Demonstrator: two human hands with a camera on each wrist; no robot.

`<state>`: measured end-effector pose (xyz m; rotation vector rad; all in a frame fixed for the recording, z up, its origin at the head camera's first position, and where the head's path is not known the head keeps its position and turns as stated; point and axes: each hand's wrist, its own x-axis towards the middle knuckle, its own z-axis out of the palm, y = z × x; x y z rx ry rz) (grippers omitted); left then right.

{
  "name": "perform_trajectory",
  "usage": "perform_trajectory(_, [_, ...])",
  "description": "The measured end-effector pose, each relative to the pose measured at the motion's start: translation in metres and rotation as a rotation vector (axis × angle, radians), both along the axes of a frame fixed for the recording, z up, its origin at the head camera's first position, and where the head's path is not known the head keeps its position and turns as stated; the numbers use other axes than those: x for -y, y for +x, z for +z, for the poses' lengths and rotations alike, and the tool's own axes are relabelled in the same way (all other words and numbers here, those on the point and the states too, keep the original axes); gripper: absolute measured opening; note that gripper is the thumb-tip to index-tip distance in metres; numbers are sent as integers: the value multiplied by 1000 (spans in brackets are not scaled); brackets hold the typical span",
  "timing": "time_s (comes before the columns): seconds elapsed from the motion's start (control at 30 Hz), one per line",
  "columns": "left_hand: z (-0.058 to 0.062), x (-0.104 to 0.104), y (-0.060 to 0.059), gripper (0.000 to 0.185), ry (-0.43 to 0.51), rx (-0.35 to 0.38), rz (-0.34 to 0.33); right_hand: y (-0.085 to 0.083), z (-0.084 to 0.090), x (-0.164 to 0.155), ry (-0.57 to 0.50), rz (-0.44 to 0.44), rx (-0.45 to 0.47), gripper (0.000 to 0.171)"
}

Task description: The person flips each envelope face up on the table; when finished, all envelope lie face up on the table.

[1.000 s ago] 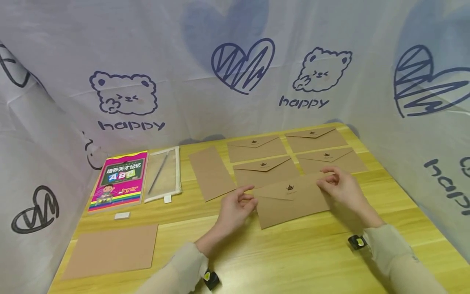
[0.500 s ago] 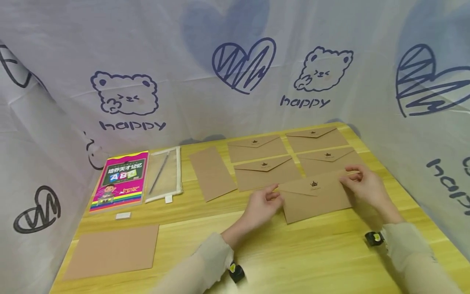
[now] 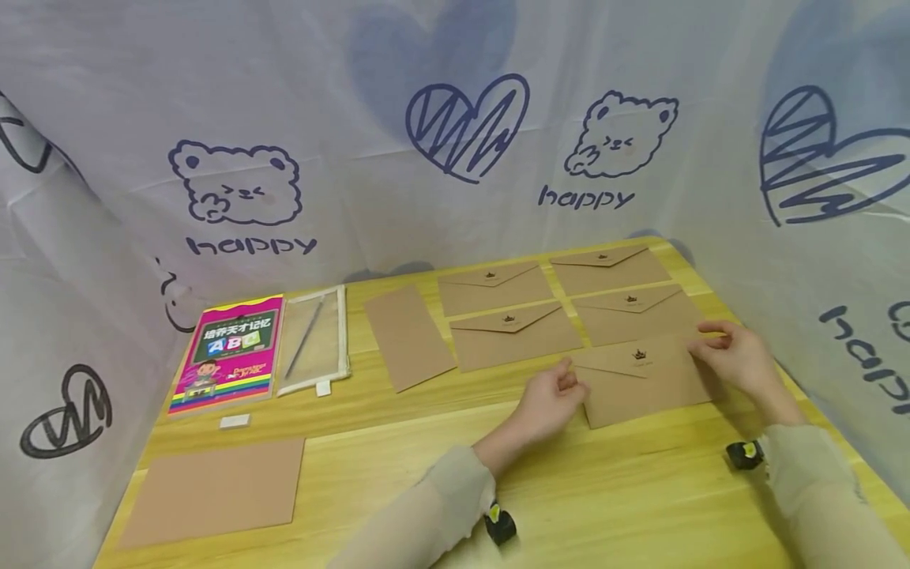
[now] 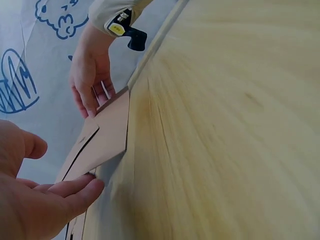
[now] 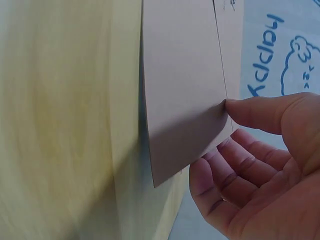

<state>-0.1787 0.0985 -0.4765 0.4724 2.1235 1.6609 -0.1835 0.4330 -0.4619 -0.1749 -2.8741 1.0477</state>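
Note:
A brown kraft envelope (image 3: pixel 647 387) with a crown print on its flap is at the front of the right-hand group. My right hand (image 3: pixel 742 367) pinches its right end; in the right wrist view the thumb (image 5: pixel 255 114) lies on the front face and curled fingers are behind the edge. At the other end is my left hand (image 3: pixel 547 403). In the left wrist view its fingertips (image 4: pixel 90 187) touch the envelope's edge from below, the thumb standing apart. The envelope's lower edge looks slightly lifted from the wooden table (image 5: pixel 65 100).
Several more crown-printed envelopes (image 3: pixel 515 344) lie behind in two rows. Left of them are a plain brown envelope (image 3: pixel 411 340), a mesh zip pouch (image 3: pixel 327 348) with a pencil, a pink booklet (image 3: pixel 227 356) and a small white block (image 3: pixel 235 421). Another plain brown envelope (image 3: pixel 213 494) lies front left.
Both hands have moved right with the crown-printed envelope, which is now in front of the right column of envelopes. The other things on the table have stayed in place.

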Motion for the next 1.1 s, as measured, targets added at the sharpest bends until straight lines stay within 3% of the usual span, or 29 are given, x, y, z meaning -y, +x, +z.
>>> perform_trajectory(0.3, [-4,-20,-10,69,-69,31,-53,-7,-1,-21,35,-28,43,55])
perform_trajectory(0.73, [-3,-49,-24,67,-182,79,-77,-11,-4,-40,78,-62,102,62])
perform_trajectory(0.9, [-4,-58,-33,74,-294,-7,-110,-10,-1,-44,76,-60,144,67])
perform_trajectory(1.1, [-5,-65,-33,92,-599,-240,-118,-7,0,-44,80,-58,162,69])
